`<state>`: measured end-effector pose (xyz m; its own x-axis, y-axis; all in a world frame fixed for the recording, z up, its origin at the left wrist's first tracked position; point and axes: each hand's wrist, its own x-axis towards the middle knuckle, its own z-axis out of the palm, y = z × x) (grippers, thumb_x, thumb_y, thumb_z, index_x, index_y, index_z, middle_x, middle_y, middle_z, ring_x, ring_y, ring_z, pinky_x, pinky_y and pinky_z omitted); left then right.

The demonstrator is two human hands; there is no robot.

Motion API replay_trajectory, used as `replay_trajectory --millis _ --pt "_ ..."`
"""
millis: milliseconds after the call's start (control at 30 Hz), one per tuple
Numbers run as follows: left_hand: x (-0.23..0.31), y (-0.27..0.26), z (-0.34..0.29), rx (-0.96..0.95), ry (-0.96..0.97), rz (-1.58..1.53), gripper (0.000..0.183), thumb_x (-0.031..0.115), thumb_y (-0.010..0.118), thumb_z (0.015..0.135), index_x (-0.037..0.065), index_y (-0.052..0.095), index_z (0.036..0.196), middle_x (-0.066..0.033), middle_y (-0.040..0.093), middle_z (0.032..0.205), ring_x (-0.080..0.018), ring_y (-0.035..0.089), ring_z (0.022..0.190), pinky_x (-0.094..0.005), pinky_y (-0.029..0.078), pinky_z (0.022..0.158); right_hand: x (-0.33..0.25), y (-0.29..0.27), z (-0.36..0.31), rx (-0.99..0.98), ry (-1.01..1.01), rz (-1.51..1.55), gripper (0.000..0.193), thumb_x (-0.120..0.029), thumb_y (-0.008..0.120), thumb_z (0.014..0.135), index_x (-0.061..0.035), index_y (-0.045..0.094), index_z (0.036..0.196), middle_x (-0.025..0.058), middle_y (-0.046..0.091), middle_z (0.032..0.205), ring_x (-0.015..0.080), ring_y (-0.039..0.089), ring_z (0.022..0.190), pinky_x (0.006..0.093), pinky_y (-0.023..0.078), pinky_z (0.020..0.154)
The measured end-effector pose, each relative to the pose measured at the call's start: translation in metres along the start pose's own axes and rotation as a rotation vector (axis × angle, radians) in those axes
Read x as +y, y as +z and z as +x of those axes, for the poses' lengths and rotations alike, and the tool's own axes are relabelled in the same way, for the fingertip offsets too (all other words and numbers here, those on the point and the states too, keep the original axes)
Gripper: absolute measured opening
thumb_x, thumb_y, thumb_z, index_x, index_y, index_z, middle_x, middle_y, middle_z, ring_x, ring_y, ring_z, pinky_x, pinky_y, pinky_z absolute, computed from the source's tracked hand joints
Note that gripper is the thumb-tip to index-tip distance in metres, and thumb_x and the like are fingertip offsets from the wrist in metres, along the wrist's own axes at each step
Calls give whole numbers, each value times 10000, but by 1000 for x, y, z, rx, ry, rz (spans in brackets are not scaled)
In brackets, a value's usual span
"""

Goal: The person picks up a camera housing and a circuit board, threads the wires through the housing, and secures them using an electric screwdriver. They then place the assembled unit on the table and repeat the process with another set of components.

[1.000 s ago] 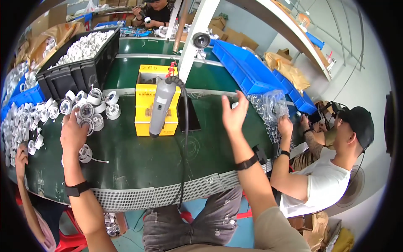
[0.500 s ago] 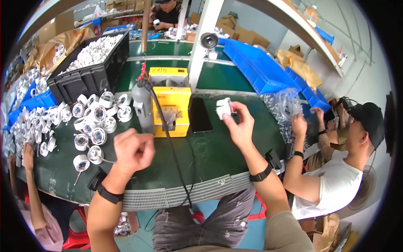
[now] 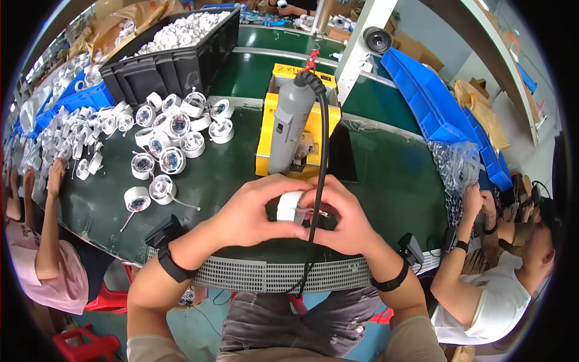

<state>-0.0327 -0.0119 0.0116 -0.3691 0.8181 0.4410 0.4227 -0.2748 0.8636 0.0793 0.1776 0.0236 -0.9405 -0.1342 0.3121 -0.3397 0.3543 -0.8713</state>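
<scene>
Close to the table's front edge, my left hand point(image 3: 256, 208) curls its fingers and thumb round a white round housing point(image 3: 289, 206). My right hand point(image 3: 341, 217) closes on the housing's other side, its fingertips near the left hand's. A short reddish lead point(image 3: 309, 212) shows between the hands; part of the housing is hidden by fingers. Just beyond stands a grey electric screwdriver point(image 3: 291, 127), tilted against a yellow box-like stand point(image 3: 267, 142). Its black cable point(image 3: 324, 151) runs down in front of my right hand's fingers.
Several white round units with wires point(image 3: 172, 160) lie left of my hands. A black crate point(image 3: 157, 78) of white parts stands behind them. Blue trays point(image 3: 431, 99) and clear plastic bags point(image 3: 458, 166) are at right. Co-workers' arms point(image 3: 461, 232) reach in from both sides.
My hands have come together; earlier they were apart, with white parts in the right one. The left hand, previously closed in the air, now grips the housing. The view has shifted.
</scene>
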Motion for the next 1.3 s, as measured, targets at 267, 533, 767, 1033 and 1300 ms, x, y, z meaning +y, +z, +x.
replay_trajectory --millis 267,533,767,1033,1300 --pt "19 8 3 58 98 358 609 262 872 622 47 615 1130 -97 609 951 -282 624 872 -350 514 747 5 -23 -7 -71 19 185 144 14 699 811 9 629 937 77 592 936 136 598 831 245 495 700" --pt "23 11 0 -28 -557 -592 404 386 442 989 42 550 1171 -51 614 917 -113 587 694 -218 446 494 3 -13 -8 38 -96 141 149 -43 753 764 22 620 771 117 619 753 212 583 694 315 466 657" --pt "21 15 4 91 -729 -658 584 522 236 1015 36 540 1127 -45 603 752 -100 570 511 -189 350 364 -1 -1 -7 28 -177 -124 149 -31 753 701 -32 606 725 57 580 787 208 567 708 313 436 612" --pt "7 22 0 45 -717 -569 537 496 281 1018 43 499 1208 -31 611 802 -100 595 578 -192 386 403 -4 13 -8 173 -135 -299 163 -28 753 717 -41 590 722 53 550 746 200 553 647 305 431 558" --pt "-4 32 -2 185 -523 -695 463 376 275 1042 26 420 1309 -101 605 1063 -187 637 914 -327 561 744 -6 -12 -9 154 -56 -253 314 25 797 689 -13 584 916 55 589 812 89 605 758 223 494 566"
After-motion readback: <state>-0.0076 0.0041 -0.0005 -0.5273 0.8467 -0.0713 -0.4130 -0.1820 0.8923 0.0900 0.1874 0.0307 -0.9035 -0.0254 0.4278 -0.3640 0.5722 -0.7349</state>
